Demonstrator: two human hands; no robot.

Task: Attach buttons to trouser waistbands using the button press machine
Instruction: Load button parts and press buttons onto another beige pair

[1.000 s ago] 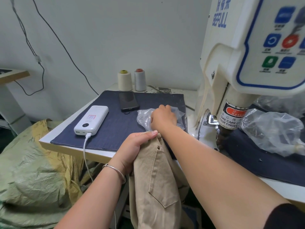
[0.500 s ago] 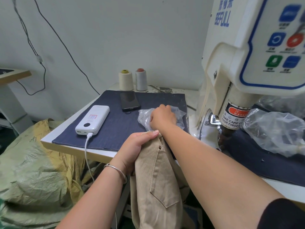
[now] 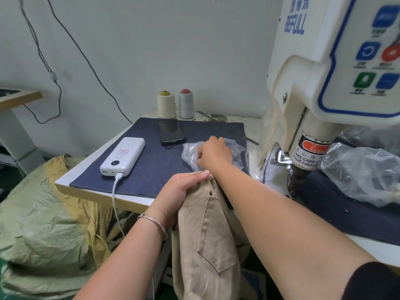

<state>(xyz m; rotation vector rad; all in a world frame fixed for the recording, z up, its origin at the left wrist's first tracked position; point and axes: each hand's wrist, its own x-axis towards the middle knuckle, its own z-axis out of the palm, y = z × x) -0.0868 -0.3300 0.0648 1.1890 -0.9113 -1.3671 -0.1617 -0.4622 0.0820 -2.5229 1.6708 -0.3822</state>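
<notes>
Tan trousers [image 3: 207, 230] hang from the table's front edge, back pocket facing me. My left hand [image 3: 179, 191] grips their waistband at the top, thumb along the edge. My right hand [image 3: 213, 154] reaches across to a small clear plastic bag [image 3: 236, 148] lying on the dark blue cloth mat [image 3: 155, 161], its fingers curled down into the bag; what they hold is hidden. The cream button press machine [image 3: 313, 87] stands at the right, its ram [image 3: 307, 154] with a red warning label above the die.
On the mat lie a white power bank [image 3: 123, 156] with a cable and a black phone [image 3: 172, 131]. Two thread cones [image 3: 176, 103] stand at the back. A bigger clear bag [image 3: 365, 172] lies right of the ram. Green sacks [image 3: 43, 230] sit below left.
My hands stay where they were; the right hand's fingers have shifted slightly in the small bag. The view has tilted a little.
</notes>
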